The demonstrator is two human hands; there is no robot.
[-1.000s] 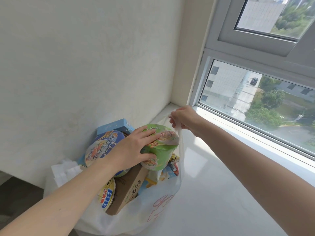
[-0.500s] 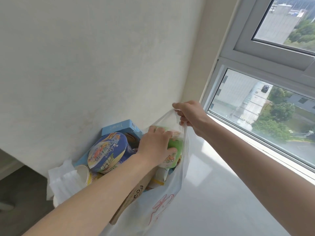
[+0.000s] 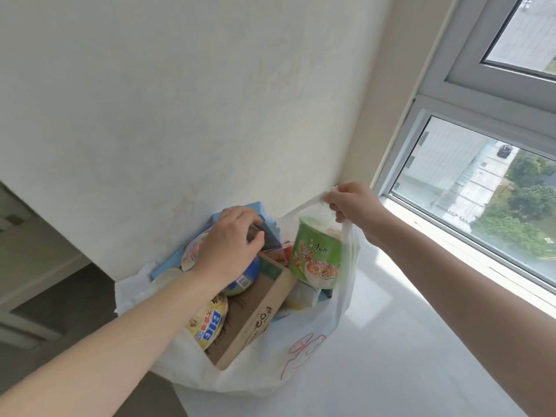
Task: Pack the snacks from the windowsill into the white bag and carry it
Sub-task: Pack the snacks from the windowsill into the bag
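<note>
White bag: plastic, red line print on the near side, set at the left edge of the windowsill, close against the wall. The mouth is held wide and the bag is filled above its rim.

Contents, nearest first:
- Yellow bowl, lid marked "BIG", tilted on edge at the near left.
- Brown cardboard box, laid slantwise just beside the yellow bowl.
- Blue bowl, partly covered by the left forearm.
- Small packets, wedged low beneath the green cup; details cannot be made out.
- Green cup, upright against the bag's right wall.
- Light blue box, at the far side, next to the wall.

Left hand: placed over the blue bowl, fingers and thumb curled round the end of the light blue box.

Right hand: raised above the green cup, the bag's handle pinched and drawn taut.

Window: closed, at the far edge of the windowsill.
</note>
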